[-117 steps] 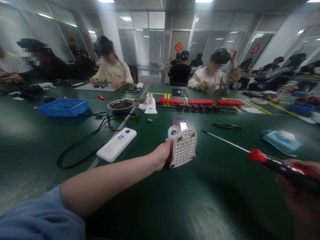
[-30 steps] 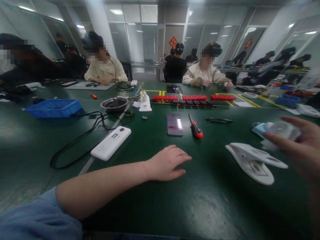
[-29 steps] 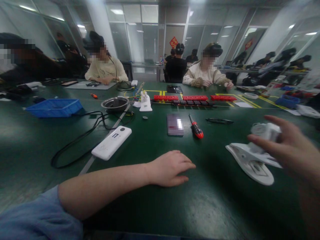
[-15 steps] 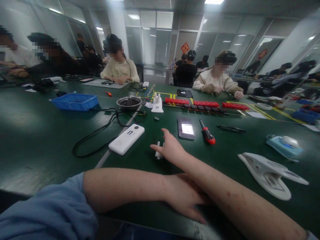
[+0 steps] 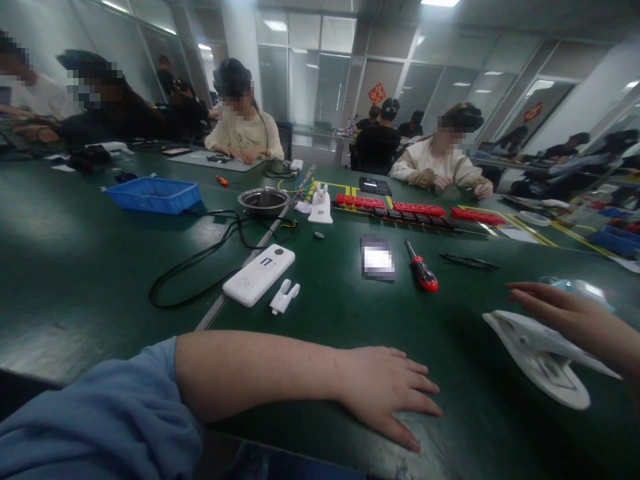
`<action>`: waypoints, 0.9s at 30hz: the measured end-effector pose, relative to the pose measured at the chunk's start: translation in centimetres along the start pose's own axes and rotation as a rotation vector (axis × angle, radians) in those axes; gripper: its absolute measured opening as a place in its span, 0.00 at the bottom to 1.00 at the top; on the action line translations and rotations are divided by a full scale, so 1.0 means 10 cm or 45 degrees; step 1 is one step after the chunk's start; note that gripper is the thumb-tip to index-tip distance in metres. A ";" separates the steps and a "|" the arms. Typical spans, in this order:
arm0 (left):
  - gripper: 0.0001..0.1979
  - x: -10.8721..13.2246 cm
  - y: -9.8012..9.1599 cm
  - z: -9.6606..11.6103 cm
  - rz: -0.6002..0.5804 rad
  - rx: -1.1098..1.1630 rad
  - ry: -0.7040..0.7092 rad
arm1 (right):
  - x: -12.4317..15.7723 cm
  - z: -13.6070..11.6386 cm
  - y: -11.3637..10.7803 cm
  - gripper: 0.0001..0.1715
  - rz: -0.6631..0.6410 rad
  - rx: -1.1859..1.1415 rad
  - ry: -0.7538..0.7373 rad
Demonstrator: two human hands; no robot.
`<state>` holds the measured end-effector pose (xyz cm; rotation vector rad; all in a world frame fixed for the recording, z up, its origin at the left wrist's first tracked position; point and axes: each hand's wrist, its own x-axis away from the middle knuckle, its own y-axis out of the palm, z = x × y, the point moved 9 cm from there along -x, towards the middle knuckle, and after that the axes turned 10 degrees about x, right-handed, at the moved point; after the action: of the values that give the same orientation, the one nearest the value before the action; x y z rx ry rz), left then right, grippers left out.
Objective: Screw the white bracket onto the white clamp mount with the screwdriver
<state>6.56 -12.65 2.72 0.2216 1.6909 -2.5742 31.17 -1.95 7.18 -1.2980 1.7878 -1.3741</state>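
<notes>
My left hand [image 5: 387, 390] lies flat on the green table, fingers spread and nothing under them that I can see. At the right, my right hand [image 5: 570, 313] hovers over a white clamp-shaped plastic piece [image 5: 540, 363], its fingers stretched out and holding nothing. Whether it touches the piece I cannot tell. Behind that hand, a light-blue object [image 5: 583, 289] is partly hidden. A small white forked plastic part [image 5: 285, 297] rests beside a white oblong case marked 17 [image 5: 260, 275].
A red-and-black screwdriver [image 5: 423, 270], black tweezers [image 5: 470, 261] and a phone-like device [image 5: 379, 275] lie ahead. Farther back are a metal bowl [image 5: 263, 201], a blue tray [image 5: 155, 197], a white stand [image 5: 321, 208] and red strips [image 5: 417, 209]. A black cable [image 5: 200, 247] loops at left. Several people sit beyond.
My right hand has moved from the middle to the far right, uncrossing from my left arm. The forked part now lies left of its earlier spot, next to the white case. My left hand stays put.
</notes>
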 end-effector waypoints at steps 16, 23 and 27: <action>0.24 -0.04 -0.06 -0.08 0.027 0.217 -0.093 | 0.29 0.09 0.33 0.14 -0.326 -0.599 0.251; 0.38 0.11 -0.41 -0.33 0.522 0.267 -0.361 | 0.55 -0.68 0.48 0.19 -0.278 -0.782 -0.033; 0.46 0.24 -0.51 -0.58 0.632 0.279 -0.545 | 0.59 -1.01 0.61 0.24 -0.221 -0.921 -0.114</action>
<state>4.12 -5.23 4.76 0.0753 1.0499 -2.2215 18.11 -2.93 5.77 -1.8725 2.2456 -0.7288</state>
